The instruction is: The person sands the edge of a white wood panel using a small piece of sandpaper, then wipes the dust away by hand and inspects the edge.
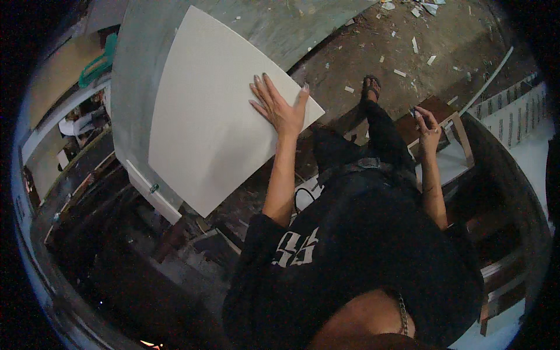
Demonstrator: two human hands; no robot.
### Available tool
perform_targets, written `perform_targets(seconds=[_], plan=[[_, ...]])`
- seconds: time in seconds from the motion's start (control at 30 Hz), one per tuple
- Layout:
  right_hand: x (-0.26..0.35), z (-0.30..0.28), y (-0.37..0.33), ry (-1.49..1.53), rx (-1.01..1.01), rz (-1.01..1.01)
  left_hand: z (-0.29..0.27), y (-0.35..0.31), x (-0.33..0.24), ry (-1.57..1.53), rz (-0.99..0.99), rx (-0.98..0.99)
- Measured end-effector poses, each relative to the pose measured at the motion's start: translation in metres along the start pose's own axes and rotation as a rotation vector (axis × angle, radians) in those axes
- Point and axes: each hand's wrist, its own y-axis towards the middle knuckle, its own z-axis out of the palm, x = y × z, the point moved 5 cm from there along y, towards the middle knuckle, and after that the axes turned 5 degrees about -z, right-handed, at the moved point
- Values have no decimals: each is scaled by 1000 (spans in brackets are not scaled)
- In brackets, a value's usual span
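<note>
A large off-white board (216,111) lies on the grey-green worktop (137,76), its right corner sticking out past the worktop's edge. My left hand (281,111) rests flat on the board near that corner, fingers spread and thumb toward the edge. Away to the right, my right hand (429,129) is raised beside a small brown-topped wooden piece of furniture (437,108). Its thumb and fingers pinch a small dark object (413,111), too small to name.
Scraps and chips (399,73) litter the brown floor at the upper right. A green strap-like item (100,64) lies at the left. A narrow white strip (154,192) juts from the worktop's near edge. White printed panels (513,116) stand at the far right.
</note>
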Motion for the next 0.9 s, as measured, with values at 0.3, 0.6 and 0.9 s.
perform_targets(seconds=[0.3, 0.6, 0.9], plan=[[2, 11, 13, -30, 88, -87, 0, 32, 28, -24, -129, -100], [6, 9, 17, -33, 103, -52, 0, 26, 19, -20, -169, -93], [13, 5, 20, -48, 80, -120, 4, 6, 23, -57, -163, -36]])
